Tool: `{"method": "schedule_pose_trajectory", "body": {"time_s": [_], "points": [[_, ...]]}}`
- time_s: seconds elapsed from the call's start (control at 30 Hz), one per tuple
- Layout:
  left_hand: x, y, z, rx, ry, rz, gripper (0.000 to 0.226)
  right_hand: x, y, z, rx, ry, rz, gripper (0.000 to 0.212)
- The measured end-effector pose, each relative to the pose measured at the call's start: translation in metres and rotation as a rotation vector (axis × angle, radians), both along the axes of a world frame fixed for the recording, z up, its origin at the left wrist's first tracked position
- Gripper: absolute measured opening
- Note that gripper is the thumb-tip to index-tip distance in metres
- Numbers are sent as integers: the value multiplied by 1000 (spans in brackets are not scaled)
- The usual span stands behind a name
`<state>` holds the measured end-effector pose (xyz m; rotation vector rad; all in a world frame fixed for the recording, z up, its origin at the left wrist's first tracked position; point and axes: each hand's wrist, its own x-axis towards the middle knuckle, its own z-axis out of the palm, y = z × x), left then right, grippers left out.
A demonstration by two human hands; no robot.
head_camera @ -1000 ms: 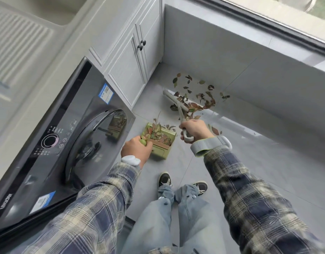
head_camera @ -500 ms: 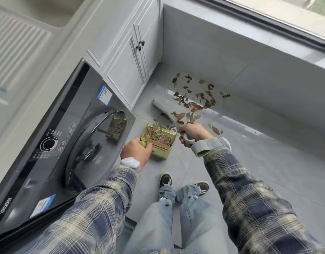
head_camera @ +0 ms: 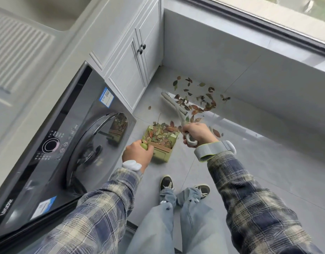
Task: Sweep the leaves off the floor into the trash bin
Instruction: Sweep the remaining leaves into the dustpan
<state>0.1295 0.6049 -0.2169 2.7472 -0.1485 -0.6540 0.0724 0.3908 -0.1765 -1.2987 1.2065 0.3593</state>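
A dark washing machine (head_camera: 75,140) stands at nine o'clock from the person, and its door is near the green dustpan (head_camera: 162,154). White cabinet doors (head_camera: 128,76) close the corner at eleven o'clock. A low grey wall (head_camera: 231,61) runs behind the leaves at one o'clock.

The left hand (head_camera: 137,154) has its fingers curled round the dustpan handle. The dustpan is at twelve o'clock, ahead of the shoes (head_camera: 166,182), heaped with leaves, open end toward one o'clock. I cannot tell if it touches the floor (head_camera: 267,171).

The right hand (head_camera: 198,133) grips the brush (head_camera: 173,103) handle, fingers closed around it. The brush's long axis runs from five to eleven o'clock, and its head touches the loose leaves (head_camera: 196,107) near the wall.
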Motion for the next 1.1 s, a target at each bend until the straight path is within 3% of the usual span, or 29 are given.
{"method": "schedule_pose_trajectory", "body": {"time_s": [0.4,0.63,0.83,1.0,1.07,1.1], "points": [[2,2,1,-2,-15,-7,30,-13,12,7,130,136,84,8],[2,2,0,6,-11,1,29,5,5,45,22,129,205,7],[3,3,-2,0,-10,3,28,19,11,29,-88,119,381,9],[5,3,-3,6,11,-3,24,31,21,0,-78,68,343,10],[6,4,-2,2,9,-11,24,35,28,-13,-54,46,259,7],[5,4,-1,-6,6,-13,25,35,30,-17,-29,45,191,15]]}}
